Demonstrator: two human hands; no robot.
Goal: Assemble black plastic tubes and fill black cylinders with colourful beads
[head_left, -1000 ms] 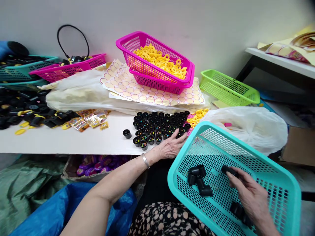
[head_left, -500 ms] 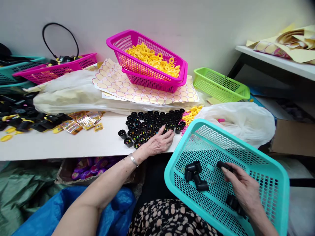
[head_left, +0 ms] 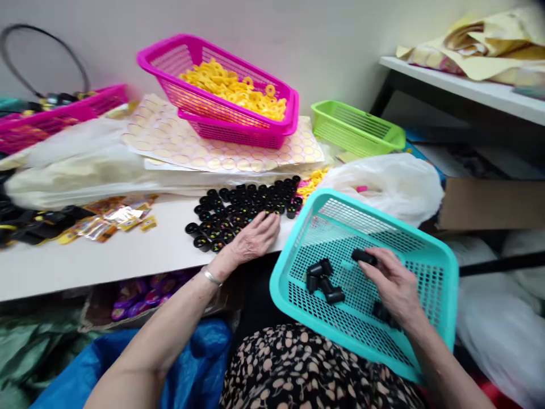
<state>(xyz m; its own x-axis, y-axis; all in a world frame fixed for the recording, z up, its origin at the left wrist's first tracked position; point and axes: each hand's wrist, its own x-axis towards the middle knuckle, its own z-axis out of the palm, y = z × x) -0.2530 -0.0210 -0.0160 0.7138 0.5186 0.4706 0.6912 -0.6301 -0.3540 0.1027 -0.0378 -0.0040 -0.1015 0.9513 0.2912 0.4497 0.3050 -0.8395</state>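
My left hand (head_left: 255, 237) reaches over the front of a crowd of small round black cups (head_left: 232, 211) standing on the white table. Its fingers are stretched out, with the tips at the nearest cups. Coloured bits show inside several cups. Over a turquoise basket (head_left: 293, 241), my right hand (head_left: 394, 284) pinches a short black cylinder (head_left: 364, 257) between thumb and fingers. More black cylinders (head_left: 326, 281) lie on the basket floor to the left of that hand. Others, partly hidden by the hand, lie below it.
Behind the cups, a pink basket of yellow rings (head_left: 232, 85) sits on sticker sheets (head_left: 170, 136). A green basket (head_left: 357, 128) and a white plastic bag (head_left: 387, 184) are at the back right. Small shiny packets (head_left: 114, 216) lie to the left. A cardboard box (head_left: 489, 204) stands at right.
The view has swung to the right, so most things sit further left. My left hand stays at the cups with its fingers straighter. My right hand still holds the black cylinder above the basket.
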